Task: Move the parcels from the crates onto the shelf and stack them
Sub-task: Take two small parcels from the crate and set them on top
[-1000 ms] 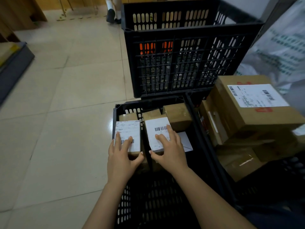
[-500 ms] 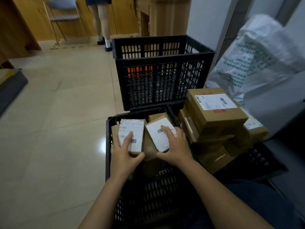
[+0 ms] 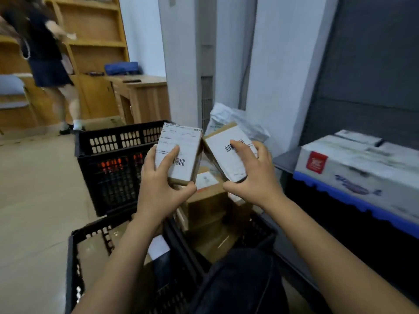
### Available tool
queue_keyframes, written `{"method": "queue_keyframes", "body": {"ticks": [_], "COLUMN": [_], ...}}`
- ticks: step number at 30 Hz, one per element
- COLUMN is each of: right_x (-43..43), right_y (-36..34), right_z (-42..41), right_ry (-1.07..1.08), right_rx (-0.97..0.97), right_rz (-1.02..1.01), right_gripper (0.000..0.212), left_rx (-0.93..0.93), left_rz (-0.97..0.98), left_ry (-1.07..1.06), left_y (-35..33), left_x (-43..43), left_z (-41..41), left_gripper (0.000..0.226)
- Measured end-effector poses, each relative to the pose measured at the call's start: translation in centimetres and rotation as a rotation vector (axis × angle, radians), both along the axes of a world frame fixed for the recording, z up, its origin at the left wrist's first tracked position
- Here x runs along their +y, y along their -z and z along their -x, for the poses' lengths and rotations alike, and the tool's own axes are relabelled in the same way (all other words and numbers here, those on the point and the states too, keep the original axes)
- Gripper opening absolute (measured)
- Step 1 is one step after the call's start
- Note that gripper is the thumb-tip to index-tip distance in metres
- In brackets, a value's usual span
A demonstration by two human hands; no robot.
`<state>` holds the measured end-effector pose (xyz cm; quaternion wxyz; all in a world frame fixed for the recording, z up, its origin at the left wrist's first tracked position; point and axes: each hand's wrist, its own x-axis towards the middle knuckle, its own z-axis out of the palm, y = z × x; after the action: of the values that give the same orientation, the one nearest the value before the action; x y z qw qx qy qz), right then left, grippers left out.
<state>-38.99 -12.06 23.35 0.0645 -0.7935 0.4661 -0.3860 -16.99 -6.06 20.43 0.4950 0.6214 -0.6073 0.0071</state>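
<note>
My left hand grips a small cardboard parcel with a white barcode label, held up above the crates. My right hand grips a second small labelled parcel, tilted and touching the first one's right edge. Below them lies the near black crate, with a white label showing inside. To its right another crate holds several larger brown boxes. The dark shelf runs along the right and carries a white carton with a red logo.
A taller black crate stands on the floor behind the parcels. White poly bags lean on the white pillar. A person walks at the far left by a wooden bookcase and desk. Tiled floor spreads to the left.
Both hands have lifted their parcels out of the near crate and raised them to chest height. The view has tipped up and swung right, bringing the shelf into sight.
</note>
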Motion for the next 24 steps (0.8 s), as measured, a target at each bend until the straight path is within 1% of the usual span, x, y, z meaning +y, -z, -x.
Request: {"method": "queue_keyframes", "body": {"ticks": [3,6,10,16,22,24], "right_x": [0.8,2.3,4.7,3.7,-1.1,-2.9], "right_y": [-3.3,-5.2,-6.4,-7.5,-7.6,-7.4], "right_z": [6.6,12.6,19.5,27.3,33.3,34.8], "right_ry": [0.142,0.270,0.422,0.566,0.642,0.658], "right_rx": [-0.024,-0.037,-0.040,-0.009,-0.035,-0.029], "right_rz": [0.074,0.129,0.127,0.057,-0.125,-0.172], "right_gripper": [0.092,0.091,0.088,0.086,0.084,0.078], "left_rx": [0.022,0.030,0.006,-0.052,-0.111,-0.133], "left_rz": [0.085,0.121,0.156,0.090,-0.061,-0.108], "left_ry": [0.115,0.234,0.408,0.570,0.699,0.711], "left_y": [-3.1,-5.0,-6.3,-7.9,-7.8,-7.8], "left_x": [-2.4,-3.9,-5.6,-9.9,-16.8,-18.9], "left_z": [6.7,12.9,19.5,26.8,33.2,34.7], "left_gripper": [0.089,0.087,0.088,0.091,0.087,0.088]}}
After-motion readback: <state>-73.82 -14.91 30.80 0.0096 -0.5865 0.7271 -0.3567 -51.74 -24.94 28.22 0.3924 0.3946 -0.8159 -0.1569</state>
